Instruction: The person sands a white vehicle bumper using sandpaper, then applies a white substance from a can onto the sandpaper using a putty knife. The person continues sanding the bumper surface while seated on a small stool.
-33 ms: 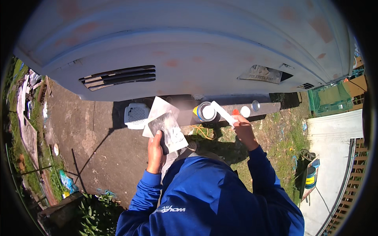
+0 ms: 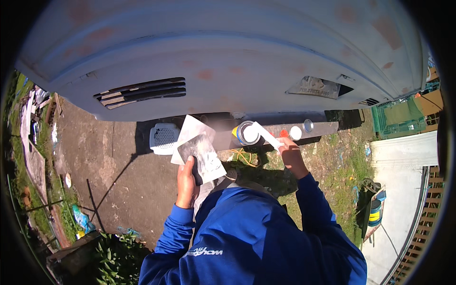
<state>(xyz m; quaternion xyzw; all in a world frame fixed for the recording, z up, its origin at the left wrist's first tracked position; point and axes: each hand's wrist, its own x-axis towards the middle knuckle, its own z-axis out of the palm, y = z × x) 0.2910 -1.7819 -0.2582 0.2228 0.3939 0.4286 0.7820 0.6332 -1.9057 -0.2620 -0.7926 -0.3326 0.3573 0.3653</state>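
Note:
My left hand (image 2: 186, 183) grips pale square sheets (image 2: 204, 159) bearing white and dark smears. A long white flat strip (image 2: 266, 134) is pinched in my right hand (image 2: 293, 159), its far end over an open tin (image 2: 240, 129) with a yellow-and-blue side and white top or contents. Along the narrow board (image 2: 324, 129) to the right sit a small red item (image 2: 284, 133), a white round piece (image 2: 295, 132) and a silver ring-like lid or can (image 2: 308, 125).
A grey patched vehicle panel (image 2: 228, 57) spans the top. A perforated white plastic seat or crate (image 2: 164, 140) sits left. Orange cord (image 2: 249, 156) lies below the board. Scrap boards (image 2: 33, 142) line the left, green mesh (image 2: 394, 118) and a white slab (image 2: 399, 199) the right.
My hands, with the sheets and the strip, have shifted slightly up and left in view, along with a small shift of the whole scene.

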